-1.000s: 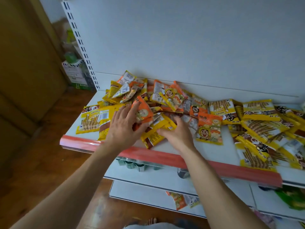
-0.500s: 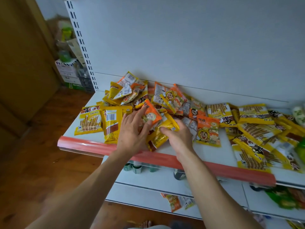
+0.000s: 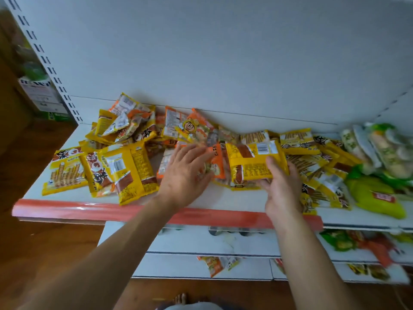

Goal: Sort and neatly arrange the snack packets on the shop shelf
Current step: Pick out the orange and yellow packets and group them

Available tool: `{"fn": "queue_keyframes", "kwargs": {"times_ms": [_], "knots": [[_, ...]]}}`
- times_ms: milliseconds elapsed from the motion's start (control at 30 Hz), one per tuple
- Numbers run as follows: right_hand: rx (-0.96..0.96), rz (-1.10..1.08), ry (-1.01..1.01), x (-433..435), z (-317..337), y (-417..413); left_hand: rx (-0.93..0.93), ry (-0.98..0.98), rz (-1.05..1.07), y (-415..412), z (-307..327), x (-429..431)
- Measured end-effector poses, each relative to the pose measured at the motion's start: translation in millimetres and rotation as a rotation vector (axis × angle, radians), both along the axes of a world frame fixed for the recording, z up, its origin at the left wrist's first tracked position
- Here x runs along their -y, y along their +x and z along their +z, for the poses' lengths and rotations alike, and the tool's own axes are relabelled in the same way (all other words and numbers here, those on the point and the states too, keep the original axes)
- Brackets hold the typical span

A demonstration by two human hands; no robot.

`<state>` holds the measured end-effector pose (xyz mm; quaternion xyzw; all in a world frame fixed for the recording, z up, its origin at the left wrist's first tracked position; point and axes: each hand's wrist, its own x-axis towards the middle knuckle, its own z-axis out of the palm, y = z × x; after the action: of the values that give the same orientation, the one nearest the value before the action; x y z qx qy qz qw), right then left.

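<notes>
shelf (image 3: 223, 198): a white shop shelf with a red strip (image 3: 134, 212) along its front edge – the snack packets lie on it in a loose heap, not in rows.
heap (image 3: 169, 130): orange and yellow packets are piled against the back wall, overlapping at all angles, so the sorting looks to be at an early stage.
left group (image 3: 100, 168): several yellow packets lie flat and side by side near the shelf's left end, some face up and some back up – probably your start of a yellow group.
right side (image 3: 317, 166): more yellow packets fan out toward the right, and past them sit green and pale bags (image 3: 380, 151) of another kind.
left hand (image 3: 185, 175): your palm faces down with the fingers spread wide; it rests over an orange packet (image 3: 215, 164) in the middle of the shelf, pressing or reaching for it, not pinching it.
right hand (image 3: 282, 186): you are gripping a yellow packet (image 3: 254, 162) with its barcode side toward you, thumb on its front and the other fingers hidden behind, the packet lifted and tilted above the ones beneath.
why held so: it seems you are pulling the yellow one out of the mix while the left hand keeps the orange ones down or gathers them.
lower shelves (image 3: 201, 245): other goods sit below, blurred, with one orange packet (image 3: 214, 265) lying loose there.
</notes>
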<state>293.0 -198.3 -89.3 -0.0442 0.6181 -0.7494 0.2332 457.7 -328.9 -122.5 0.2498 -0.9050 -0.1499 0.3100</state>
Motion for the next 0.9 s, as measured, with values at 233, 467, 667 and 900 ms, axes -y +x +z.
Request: {"fn": "queue_keyframes", "kwargs": {"times_ms": [233, 467, 667, 900], "knots": [[-0.115, -0.173, -0.024, -22, 21, -44, 0.2, 0.018, -0.203, -50, -9, -22], [-0.617, -0.216, 0.353, -6, 35, -109, 0.222, 0.024, -0.135, -68, -8, -24], [-1.154, -0.043, 0.956, -10, 17, -139, 0.267, 0.043, -0.111, -73, -6, -28], [-1.232, -0.016, 0.946, 2, 20, -128, 0.177, 0.052, -0.089, -59, 11, -33]]}}
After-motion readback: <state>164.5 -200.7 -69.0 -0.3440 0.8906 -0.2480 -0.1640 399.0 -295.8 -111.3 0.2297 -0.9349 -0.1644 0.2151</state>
